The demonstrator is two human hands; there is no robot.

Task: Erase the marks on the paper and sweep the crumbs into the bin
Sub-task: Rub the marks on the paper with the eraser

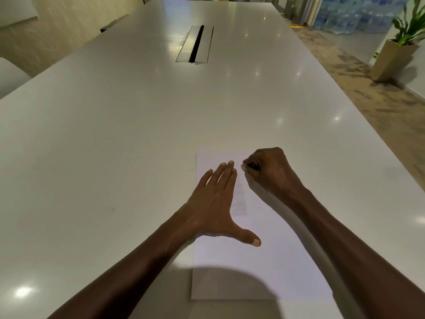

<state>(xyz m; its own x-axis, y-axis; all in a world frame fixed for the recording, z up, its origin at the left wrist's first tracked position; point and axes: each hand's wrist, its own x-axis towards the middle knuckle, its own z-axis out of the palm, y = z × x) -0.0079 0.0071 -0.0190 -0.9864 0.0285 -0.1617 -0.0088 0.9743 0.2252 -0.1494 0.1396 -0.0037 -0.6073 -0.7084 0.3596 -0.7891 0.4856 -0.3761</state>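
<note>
A white sheet of paper (271, 256) lies flat near the front edge of a long white table (128, 125). My left hand (213, 206) rests palm down on the sheet's left half, fingers spread and thumb out. My right hand (271, 171) is closed in a fist at the sheet's far right corner, gripping a small eraser (244, 166) whose pale tip pokes out against the paper. A few tiny dark crumbs (258, 208) lie on the sheet below that hand. Any marks on the paper are too faint to make out. No bin is in view.
A metal cable hatch (195, 44) is set into the table's middle, far from the hands. A potted plant (400, 49) stands on the floor beyond the right edge. A chair back (10, 77) shows at the left edge.
</note>
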